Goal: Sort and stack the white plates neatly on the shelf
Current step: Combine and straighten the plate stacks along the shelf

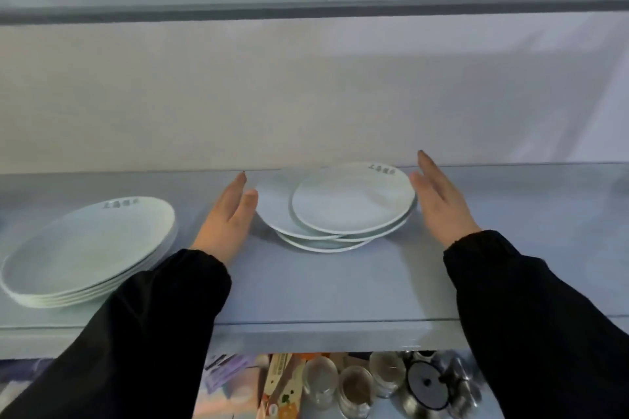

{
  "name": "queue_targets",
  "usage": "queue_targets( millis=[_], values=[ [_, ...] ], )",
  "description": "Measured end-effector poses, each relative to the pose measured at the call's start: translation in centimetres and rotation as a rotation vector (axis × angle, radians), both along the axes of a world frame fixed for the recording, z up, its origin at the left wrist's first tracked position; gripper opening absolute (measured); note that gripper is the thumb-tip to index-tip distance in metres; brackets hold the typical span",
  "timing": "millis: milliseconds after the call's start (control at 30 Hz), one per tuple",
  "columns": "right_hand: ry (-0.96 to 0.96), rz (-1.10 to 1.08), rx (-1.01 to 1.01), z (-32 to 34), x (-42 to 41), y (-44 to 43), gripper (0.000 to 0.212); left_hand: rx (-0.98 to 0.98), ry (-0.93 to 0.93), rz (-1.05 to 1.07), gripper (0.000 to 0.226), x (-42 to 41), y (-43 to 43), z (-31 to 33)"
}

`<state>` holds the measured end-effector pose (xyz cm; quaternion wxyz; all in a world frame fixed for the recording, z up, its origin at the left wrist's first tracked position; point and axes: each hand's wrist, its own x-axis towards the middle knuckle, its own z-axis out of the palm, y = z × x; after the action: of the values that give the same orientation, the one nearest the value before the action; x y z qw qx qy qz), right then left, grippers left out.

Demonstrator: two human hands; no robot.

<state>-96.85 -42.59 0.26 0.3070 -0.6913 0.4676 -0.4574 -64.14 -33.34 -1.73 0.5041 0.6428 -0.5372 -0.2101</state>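
An uneven pile of several small white plates (pixel 352 201) sits mid-shelf, each plate shifted sideways from the one below. My left hand (pixel 228 214) lies with straight fingers at the pile's left rim, the thumb tip touching it. My right hand (pixel 439 201) is held flat against the right rim, fingers straight. Neither hand holds anything. A neat stack of several larger white plates (pixel 88 248) stands at the shelf's left end, its near side partly hidden by my left sleeve.
The pale shelf (pixel 323 286) has bare surface in front of the small plates and to their right. A white back wall rises behind, with another shelf above. Below the shelf edge stand glass jars (pixel 354 384), boxes and metal lids.
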Motion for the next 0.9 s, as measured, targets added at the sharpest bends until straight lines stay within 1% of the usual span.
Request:
queue_targets(
  millis=[133,267,367,433,500,567,667,700,800,833,900],
  values=[
    [0.115,0.084,0.063,0.0,0.5,-0.4,0.057,0.010,-0.068,-0.033,0.056,0.6,-0.3,-0.5],
    [0.131,0.075,0.072,-0.2,0.5,-0.4,0.056,0.046,-0.128,-0.028,0.051,0.5,-0.6,-0.7],
    [0.128,0.076,0.079,-0.1,0.5,-0.4,0.056,0.066,-0.140,-0.032,0.056,0.4,-0.5,-0.7],
    [0.140,0.099,0.087,-0.2,0.7,-0.5,0.053,0.136,-0.218,-0.098,0.063,-0.1,-0.3,-0.7],
    [0.245,0.151,0.130,-0.5,1.0,-0.7,0.053,0.202,-0.362,-0.226,0.067,-0.9,-0.3,-0.6],
    [0.355,0.195,0.179,-0.9,1.6,-0.7,0.055,0.183,-0.462,-0.301,0.070,-1.4,-0.5,-0.5],
    [0.383,0.219,0.167,-1.4,1.8,-1.0,0.038,0.149,-0.410,-0.303,0.070,-0.9,-0.7,-0.4],
    [0.394,0.222,0.160,-1.4,1.8,-1.0,0.036,0.142,-0.380,-0.308,0.070,-0.9,-0.6,-0.3],
    [0.407,0.226,0.121,-1.6,1.8,-1.1,0.052,0.108,-0.336,-0.358,0.073,-1.0,-0.5,-0.3],
    [0.397,0.235,0.122,-1.5,1.7,-1.0,0.052,0.098,-0.324,-0.371,0.076,-1.0,-0.5,-0.3],
    [0.372,0.258,0.133,-1.3,1.8,-0.7,0.043,0.081,-0.283,-0.366,0.077,-0.9,-0.7,-0.4]
  ],
)
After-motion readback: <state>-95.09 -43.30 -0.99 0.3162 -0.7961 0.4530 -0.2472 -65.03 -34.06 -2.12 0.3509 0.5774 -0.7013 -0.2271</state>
